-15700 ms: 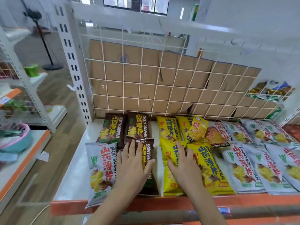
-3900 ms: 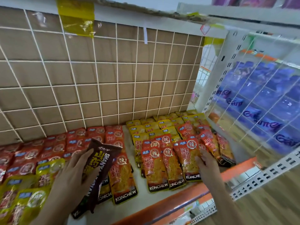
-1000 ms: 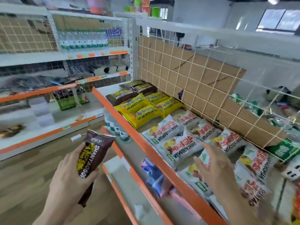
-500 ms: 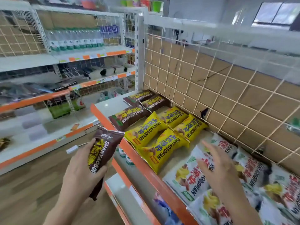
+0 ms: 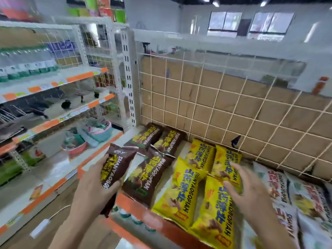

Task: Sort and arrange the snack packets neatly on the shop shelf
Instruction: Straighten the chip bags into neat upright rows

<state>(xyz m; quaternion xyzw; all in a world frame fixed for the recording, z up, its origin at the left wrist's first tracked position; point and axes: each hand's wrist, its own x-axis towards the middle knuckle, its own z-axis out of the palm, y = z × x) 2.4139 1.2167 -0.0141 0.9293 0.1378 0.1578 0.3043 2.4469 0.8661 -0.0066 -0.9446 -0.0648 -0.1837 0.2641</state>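
Packet (image 5: 117,164) of brown foil is in the left hand (image 5: 93,193), whose fingers and thumb curl round its lower half. It hangs in the air just off the front left corner of the shelf (image 5: 136,203). It looks light and puffed with air, with a thin, smooth skin, so it will likely give under pressure and could slide out of a loose hold. The chips inside would probably break if squeezed. A hold on the flat sides near the middle, or on the crimped end seam, seems safest.

Just past the fingertips of this hand lie three more brown packets (image 5: 149,177), one in front and two behind. The right hand (image 5: 251,193) is spread, its fingers relaxed and holding nothing, over the yellow packets (image 5: 181,191); whether it touches them cannot be told. Beyond its little finger lie white packets (image 5: 276,184).

The shelf board is white and looks smooth, with an orange front lip. Behind it stands a wire grid (image 5: 215,105) backed by cardboard. A bare strip of board shows between the held packet and the front brown one.
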